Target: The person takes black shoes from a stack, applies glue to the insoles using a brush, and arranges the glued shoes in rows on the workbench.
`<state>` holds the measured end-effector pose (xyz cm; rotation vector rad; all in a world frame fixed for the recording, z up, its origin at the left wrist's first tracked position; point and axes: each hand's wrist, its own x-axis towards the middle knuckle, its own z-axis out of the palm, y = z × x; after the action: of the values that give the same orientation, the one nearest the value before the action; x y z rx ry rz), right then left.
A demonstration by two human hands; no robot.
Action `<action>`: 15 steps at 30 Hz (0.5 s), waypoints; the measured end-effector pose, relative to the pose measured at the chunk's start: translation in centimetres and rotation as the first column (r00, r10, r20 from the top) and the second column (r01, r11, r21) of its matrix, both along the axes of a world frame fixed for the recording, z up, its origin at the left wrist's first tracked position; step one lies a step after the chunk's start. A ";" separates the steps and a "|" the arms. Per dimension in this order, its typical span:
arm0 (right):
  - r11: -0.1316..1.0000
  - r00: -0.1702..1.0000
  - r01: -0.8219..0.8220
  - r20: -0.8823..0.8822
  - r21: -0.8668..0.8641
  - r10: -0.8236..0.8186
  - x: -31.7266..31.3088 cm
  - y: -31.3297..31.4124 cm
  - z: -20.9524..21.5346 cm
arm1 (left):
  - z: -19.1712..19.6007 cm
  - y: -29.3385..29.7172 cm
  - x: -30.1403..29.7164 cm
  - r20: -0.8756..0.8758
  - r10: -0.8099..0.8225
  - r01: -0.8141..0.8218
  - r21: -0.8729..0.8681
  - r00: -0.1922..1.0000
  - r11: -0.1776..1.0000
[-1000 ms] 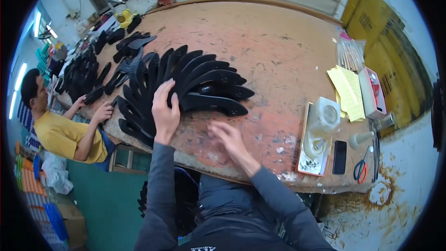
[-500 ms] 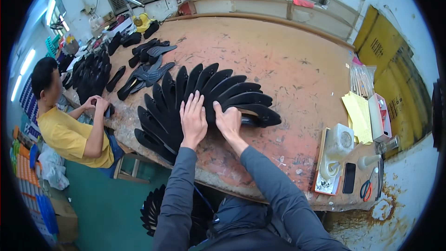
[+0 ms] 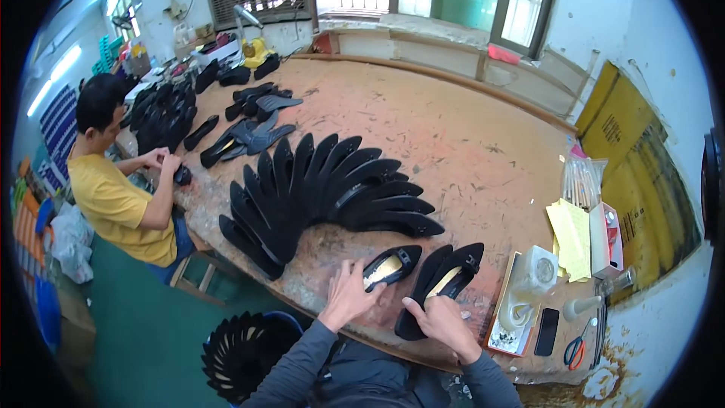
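Near the table's front edge, my left hand (image 3: 351,296) grips the heel end of a black pointed flat shoe (image 3: 411,257) with a pale yellowish insole and an ornament at its toe. To the right of it, my right hand (image 3: 444,322) is closed on the heel part of another black shoe (image 3: 468,255), also with a toe ornament. A further black shoe (image 3: 411,316) lies close against that one, touching my right thumb; I cannot tell whether it is held too. Beyond my hands, several black shoes stand packed in a curved fan (image 3: 332,189), toes outward.
At the left, a person in a yellow shirt (image 3: 113,196) handles a small dark piece, with black shoes and uppers (image 3: 249,132) beyond. At right are a tray with a container (image 3: 535,272), a phone (image 3: 547,332), scissors (image 3: 576,351) and yellow paper (image 3: 568,234). Below, a basket holds shoes (image 3: 234,355).
My hands have left the fan of shoes and come nearer to me, to the right. Each now grips a shoe at the front edge. The view has tilted up.
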<state>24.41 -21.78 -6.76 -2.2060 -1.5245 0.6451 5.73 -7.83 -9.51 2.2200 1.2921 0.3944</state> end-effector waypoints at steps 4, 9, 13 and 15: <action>0.999 0.998 -0.029 0.047 0.020 0.028 0.3 -0.8 -1.1 | -2.7 0.5 0.2 0.061 0.059 -0.064 0.088 0.996 0.994; 0.956 0.978 0.199 0.012 0.217 -0.206 3.9 -5.5 -0.2 | -4.0 -0.2 -2.9 -0.148 -0.001 -0.010 -0.071 0.989 0.997; 0.967 0.961 0.233 0.128 0.104 -0.245 1.6 -9.0 -2.9 | -3.5 -3.1 -2.2 -0.068 -0.012 0.005 -0.109 0.998 0.994; 0.973 0.970 0.213 0.101 0.092 -0.222 -1.5 -9.2 -4.4 | -3.7 -4.8 -0.5 -0.033 -0.063 0.058 -0.129 0.997 0.990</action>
<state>22.89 -30.99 -11.20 -2.3372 -1.3083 0.3921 5.26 -12.67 -13.22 2.1615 1.2308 0.2413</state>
